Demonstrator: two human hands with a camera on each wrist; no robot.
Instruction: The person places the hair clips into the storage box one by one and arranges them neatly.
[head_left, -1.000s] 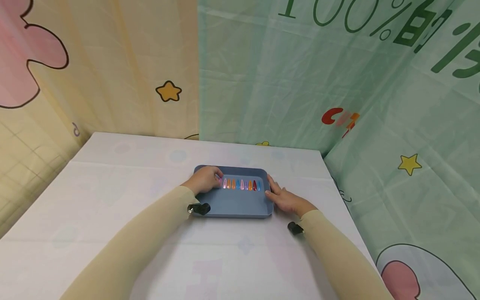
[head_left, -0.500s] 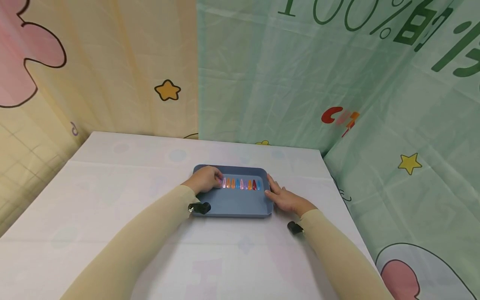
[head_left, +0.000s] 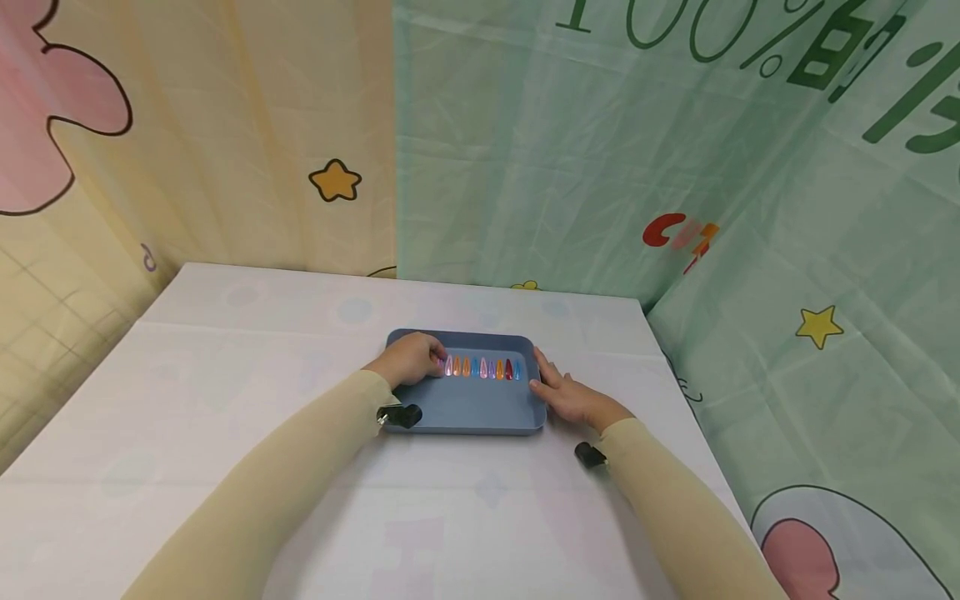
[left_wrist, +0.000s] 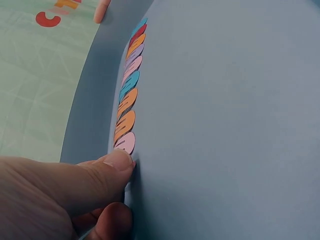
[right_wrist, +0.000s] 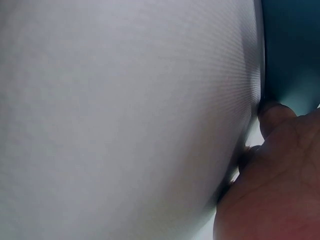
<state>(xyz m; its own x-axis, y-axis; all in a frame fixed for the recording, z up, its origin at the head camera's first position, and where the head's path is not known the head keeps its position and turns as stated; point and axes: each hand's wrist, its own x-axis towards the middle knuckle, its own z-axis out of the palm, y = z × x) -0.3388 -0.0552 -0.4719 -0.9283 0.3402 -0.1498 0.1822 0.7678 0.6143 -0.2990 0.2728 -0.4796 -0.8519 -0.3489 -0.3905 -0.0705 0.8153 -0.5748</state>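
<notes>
A row of several colourful snap hair clips [head_left: 483, 368] lies side by side in a blue-grey tray [head_left: 465, 417]. My left hand [head_left: 408, 358] reaches over the tray's left side and pinches a pinkish hair clip [left_wrist: 134, 164] at the row's left end; thumb and fingers hide most of it. Right beside it lies a pale pink clip [left_wrist: 127, 142], then orange ones. My right hand [head_left: 573, 400] rests against the tray's right rim with fingers extended. In the right wrist view, its thumb [right_wrist: 275, 117] touches the tray's outer wall [right_wrist: 292, 55].
The tray sits on a table with a white cloth [head_left: 300, 467]. Printed curtains [head_left: 525, 167] hang behind the table and along its sides. A small black device [head_left: 590, 456] is fixed at the right wrist, another [head_left: 401, 416] at the left.
My left hand's fingertips have shifted very slightly, bringing the pinched clip down beside the row. The right hand and the tray stay in place.
</notes>
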